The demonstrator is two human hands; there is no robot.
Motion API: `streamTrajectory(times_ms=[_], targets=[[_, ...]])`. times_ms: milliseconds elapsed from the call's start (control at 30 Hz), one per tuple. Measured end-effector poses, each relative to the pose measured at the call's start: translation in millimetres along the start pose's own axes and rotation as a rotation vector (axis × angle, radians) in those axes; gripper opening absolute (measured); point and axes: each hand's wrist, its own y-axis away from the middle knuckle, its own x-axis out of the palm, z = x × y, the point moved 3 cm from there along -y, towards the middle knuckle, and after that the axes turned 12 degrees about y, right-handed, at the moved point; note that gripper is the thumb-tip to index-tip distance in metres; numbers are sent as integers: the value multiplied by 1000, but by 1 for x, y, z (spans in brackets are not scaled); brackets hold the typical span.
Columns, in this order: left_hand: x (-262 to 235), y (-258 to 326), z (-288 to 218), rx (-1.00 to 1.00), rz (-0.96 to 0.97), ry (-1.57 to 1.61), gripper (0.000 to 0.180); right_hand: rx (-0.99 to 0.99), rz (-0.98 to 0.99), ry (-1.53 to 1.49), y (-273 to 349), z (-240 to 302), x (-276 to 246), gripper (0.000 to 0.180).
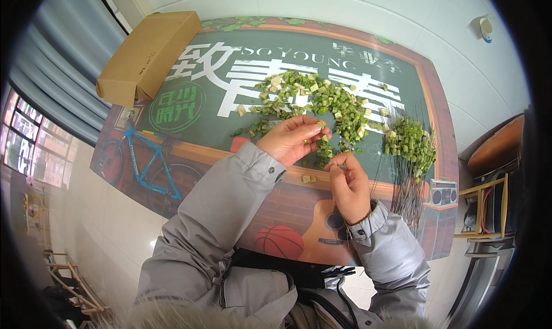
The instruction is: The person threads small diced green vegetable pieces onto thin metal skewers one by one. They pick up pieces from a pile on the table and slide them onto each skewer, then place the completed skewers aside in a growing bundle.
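One small green piece (321, 124) is pinched in the left hand (296, 138); the right hand (351, 182) has thumb and forefinger closed together, though on what I cannot tell. Loose green pieces (348, 107) lie heaped just far of them on the tabletop (224, 134); right, clustered green pieces (409, 146) top thin dark strands (407, 198).

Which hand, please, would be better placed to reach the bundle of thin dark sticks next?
Probably the right hand: it is nearer the bundle of sticks, while the left hand is farther away, pinching a green piece.
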Motion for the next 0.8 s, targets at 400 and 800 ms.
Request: streamTrajectory(times_ms=[400,800], targets=[[1,0,0,29,-75,-39,11,29,-34,-9,0,0,-2,6],[-19,10,-85,558,-482,-995,15,21,-176,-44,-6,-4,-11,8]])
